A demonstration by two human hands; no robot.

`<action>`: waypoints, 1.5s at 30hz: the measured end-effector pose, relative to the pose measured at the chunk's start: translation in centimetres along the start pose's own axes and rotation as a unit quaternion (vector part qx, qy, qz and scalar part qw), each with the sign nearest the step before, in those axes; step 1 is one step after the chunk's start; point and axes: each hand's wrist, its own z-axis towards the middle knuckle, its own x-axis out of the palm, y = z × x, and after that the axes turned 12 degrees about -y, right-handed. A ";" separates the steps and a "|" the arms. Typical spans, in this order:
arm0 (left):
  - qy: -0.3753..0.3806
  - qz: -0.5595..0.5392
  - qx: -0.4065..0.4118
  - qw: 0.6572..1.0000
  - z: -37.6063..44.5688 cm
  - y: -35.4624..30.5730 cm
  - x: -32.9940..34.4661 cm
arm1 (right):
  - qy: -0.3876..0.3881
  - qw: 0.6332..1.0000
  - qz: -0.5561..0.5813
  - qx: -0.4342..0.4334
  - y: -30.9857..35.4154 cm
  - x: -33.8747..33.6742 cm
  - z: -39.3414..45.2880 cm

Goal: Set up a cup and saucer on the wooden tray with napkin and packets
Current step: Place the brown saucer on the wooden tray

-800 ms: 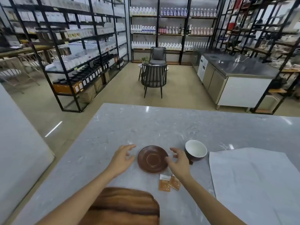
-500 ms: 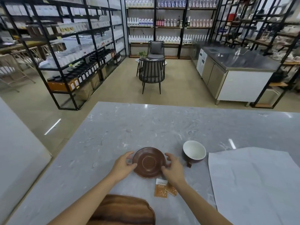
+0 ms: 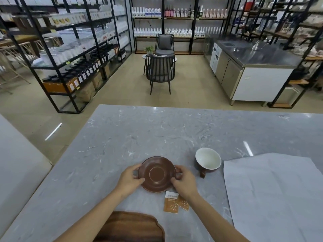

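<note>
Hands closed on the saucer (image 3: 156,174) from both sides: the left hand (image 3: 129,179) had its thumb and fingers curled over the left rim, and the right hand (image 3: 183,180) pinched the right rim the same way. That even, 2-sided hold looked meant to keep the shallow brown dish level for a lift; whether it had left the counter (image 3: 157,130) I could not tell. It sat near the front edge, roughly midway between the cup (image 3: 208,160) and the open counter on the left.

The cup stood upright just right of the saucer, white inside, brown outside, handle turned toward the person, apart from both hands. 2 orange packets (image 3: 175,202) lay overlapping just in front of the saucer, partly under the right wrist. The tray (image 3: 129,226) waited at the near edge, bare where I could see it, so I judged the saucer was bound there first. The napkin (image 3: 272,193) lay spread flat and creased at the right.

The counter was grey veined stone. Behind it were black shelves of bottles, 2 dark chairs and a steel workbench.
</note>
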 end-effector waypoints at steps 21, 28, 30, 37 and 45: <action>-0.006 -0.157 0.008 0.988 -8.1 -1.0 -5.7 | -0.022 0.993 0.112 -0.018 3.8 -2.4 -8.0; -0.005 -0.158 0.000 0.987 -11.8 0.3 -8.1 | -0.015 0.993 0.118 0.001 4.3 -2.5 -12.3; -0.004 -0.155 -0.004 0.988 -12.9 1.0 -8.8 | -0.015 0.993 0.114 -0.008 4.3 -2.3 -13.6; -0.009 -0.138 -0.003 0.990 -16.2 3.9 -10.5 | -0.005 0.995 0.103 0.006 2.7 -0.7 -18.1; -0.004 -0.083 -0.017 0.996 -18.5 7.2 -11.7 | -0.012 0.995 0.089 0.033 1.2 1.8 -21.4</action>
